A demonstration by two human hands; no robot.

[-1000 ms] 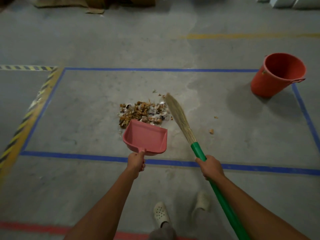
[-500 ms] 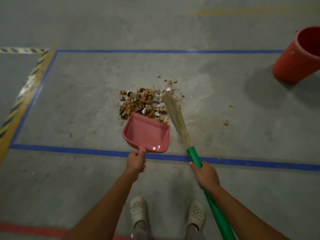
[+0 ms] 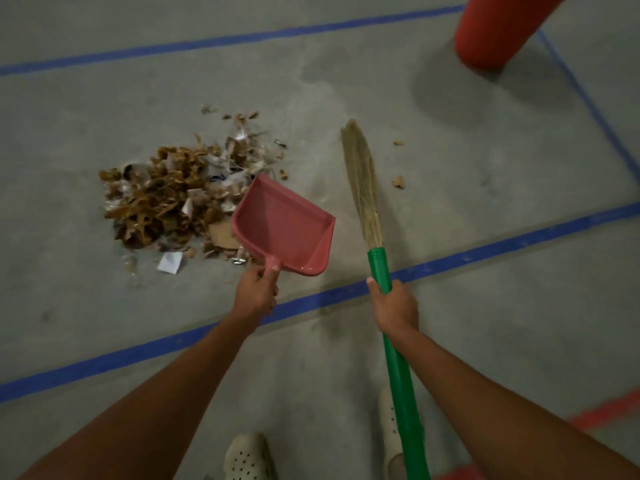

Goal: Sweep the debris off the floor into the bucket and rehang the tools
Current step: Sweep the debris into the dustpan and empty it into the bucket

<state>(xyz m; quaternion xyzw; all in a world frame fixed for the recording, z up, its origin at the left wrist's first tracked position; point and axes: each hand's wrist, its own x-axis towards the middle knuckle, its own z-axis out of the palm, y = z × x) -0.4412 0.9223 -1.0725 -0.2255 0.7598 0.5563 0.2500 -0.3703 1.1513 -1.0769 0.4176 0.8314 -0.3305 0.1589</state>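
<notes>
Debris [image 3: 180, 199]: a loose heap of brown curled scraps, torn cardboard and white paper bits on the grey concrete floor [image 3: 86, 116], inside blue tape lines. Two stray brown fragments [image 3: 398, 181] lie apart, right of the broom. Left hand [image 3: 258, 292] grips the short handle of a pink dustpan [image 3: 287, 226], its pan empty, front edge at the heap's right margin. Right hand [image 3: 394, 306] grips the green shaft of the broom [image 3: 363, 181], straw bristles pointing away. Orange bucket [image 3: 495, 32] stands upper right, partly out of view.
</notes>
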